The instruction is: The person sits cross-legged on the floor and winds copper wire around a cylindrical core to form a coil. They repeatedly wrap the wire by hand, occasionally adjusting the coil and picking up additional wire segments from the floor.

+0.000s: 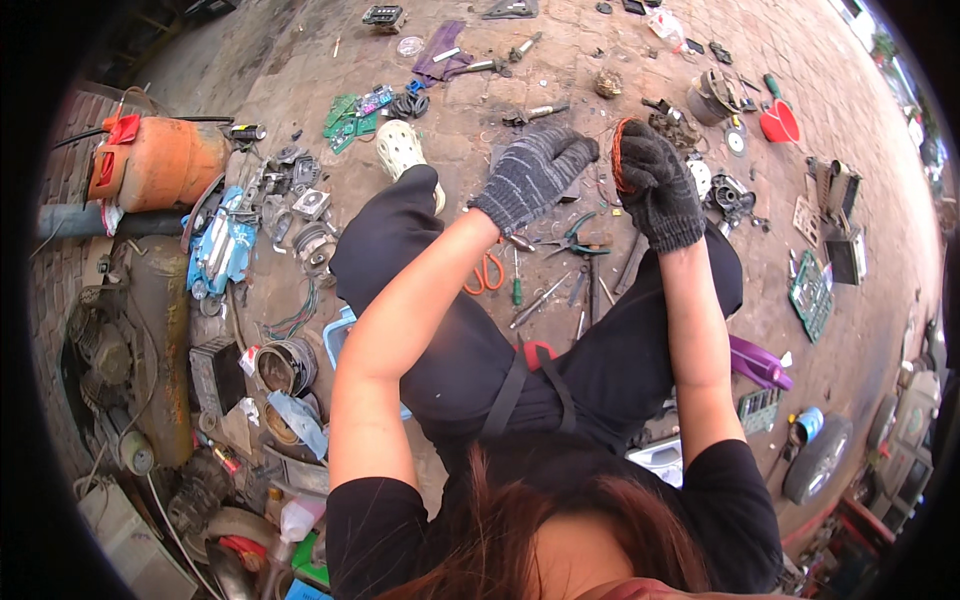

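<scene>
The left hand, in a grey knitted glove, has its fingers close together and directed to the right; whether this grip pinches a thin wire end, I cannot tell. Next, above the floor, is the coil of orange-brown wire, pinched in the right hand, which wears a darker glove. I judge the coil to be light, springy and not fragile, maybe slippery under knitted fingers; better to take the whole bundle at its side, so the turns do not spread.

Of containers, toward the left edge of the floor is an orange gas cylinder, its content hidden. Then comes a round metal can with a dark inside. Farther right are a metal bucket and a red scoop; their contents are unclear.
</scene>
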Demonstrator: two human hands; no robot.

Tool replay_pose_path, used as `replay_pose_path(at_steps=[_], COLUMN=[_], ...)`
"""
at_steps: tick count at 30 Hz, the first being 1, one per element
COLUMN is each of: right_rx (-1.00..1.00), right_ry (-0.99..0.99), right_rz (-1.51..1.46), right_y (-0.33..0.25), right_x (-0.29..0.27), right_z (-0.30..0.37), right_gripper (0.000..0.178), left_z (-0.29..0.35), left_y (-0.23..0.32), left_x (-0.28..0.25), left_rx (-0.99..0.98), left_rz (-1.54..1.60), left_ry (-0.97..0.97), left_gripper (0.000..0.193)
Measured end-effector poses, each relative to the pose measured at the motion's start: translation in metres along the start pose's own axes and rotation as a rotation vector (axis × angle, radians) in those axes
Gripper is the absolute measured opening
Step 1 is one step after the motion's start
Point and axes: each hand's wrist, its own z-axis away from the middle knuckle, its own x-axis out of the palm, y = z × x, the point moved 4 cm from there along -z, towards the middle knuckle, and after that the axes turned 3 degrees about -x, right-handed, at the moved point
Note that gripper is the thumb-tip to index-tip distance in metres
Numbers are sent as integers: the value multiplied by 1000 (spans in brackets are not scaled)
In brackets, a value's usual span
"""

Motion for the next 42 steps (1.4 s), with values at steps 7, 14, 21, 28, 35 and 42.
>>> replay_pose_path(at_steps=[7,14,21,28,35,42], right_rx=[-59,10,-66,-67,-103,-186], right_ry=[87,-25,91,41,60,12], right_rz=[98,48,-21,-106,-14,255], right_y=[0,4,2,2,1,-3], right_x=[2,7,4,-5,0,6], right_z=[3,0,-2,-6,-5,-2], right_gripper=[8,6,6,11,10,12], left_z=[3,9,14,22,18,21], left_y=[21,16,13,19,22,9], left_x=[1,7,15,18,10,11], left_rx=[-88,71,108,85,188,-533], left_rz=[-273,-263,-291,-485,-440,608], left_ry=[-56,25,30,55,255,-54], left_gripper=[26,23,20,22,29,26])
